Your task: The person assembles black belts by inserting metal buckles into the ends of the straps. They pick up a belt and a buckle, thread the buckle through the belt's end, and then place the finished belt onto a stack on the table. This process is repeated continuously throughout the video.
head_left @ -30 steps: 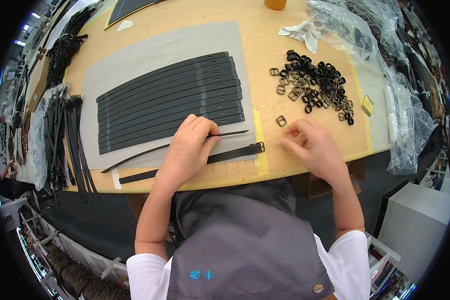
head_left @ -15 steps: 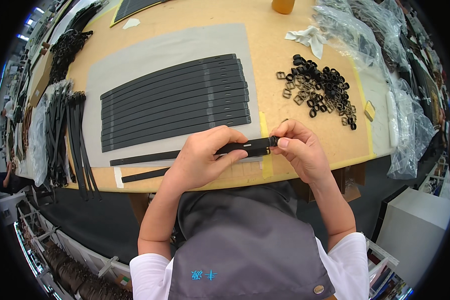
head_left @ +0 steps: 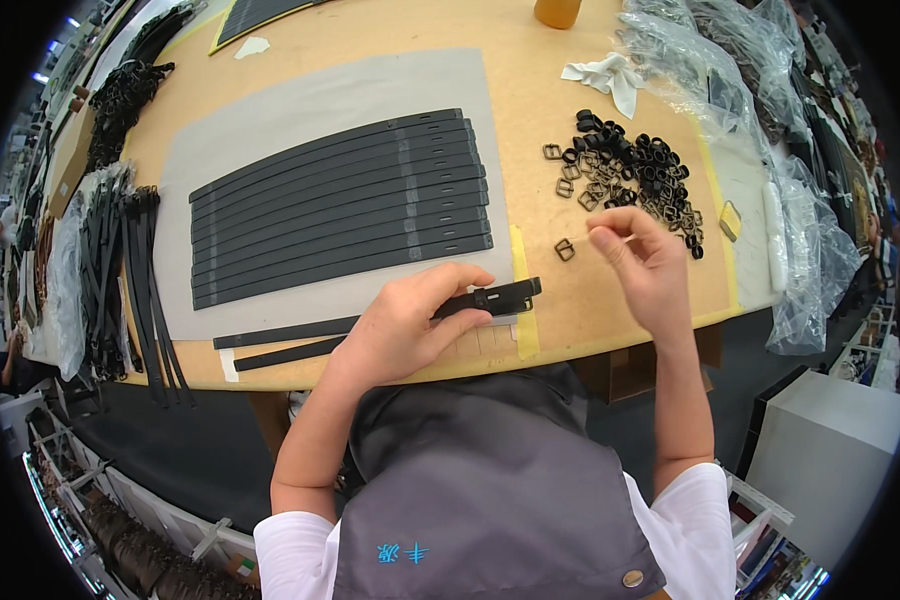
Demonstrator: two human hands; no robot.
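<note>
My left hand (head_left: 410, 318) is closed on black straps (head_left: 285, 331) near the table's front edge, thumb below and fingers above. Their tails run out to the left as two bands. At the right end a small black loop (head_left: 481, 298) sits around the straps beside an oval slot, just beyond my left fingertips. A bit of brass-coloured metal shows under that end. My right hand (head_left: 642, 262) is raised to the right, thumb and forefinger pinched together; whatever is between them cannot be made out. A loose buckle (head_left: 565, 249) lies on the table left of it.
A heap of black loops and bronze buckles (head_left: 635, 170) lies at the right. Rows of flat black straps (head_left: 340, 210) rest on a grey sheet (head_left: 270, 110). More straps (head_left: 150, 290) hang over the left edge. Plastic wrap (head_left: 805, 250) and a white cloth (head_left: 610, 78) lie at right.
My right hand has left the strap end and moved right and up toward the heap. The black loop has shifted left along the straps, near my left fingers. My left hand keeps its grip.
</note>
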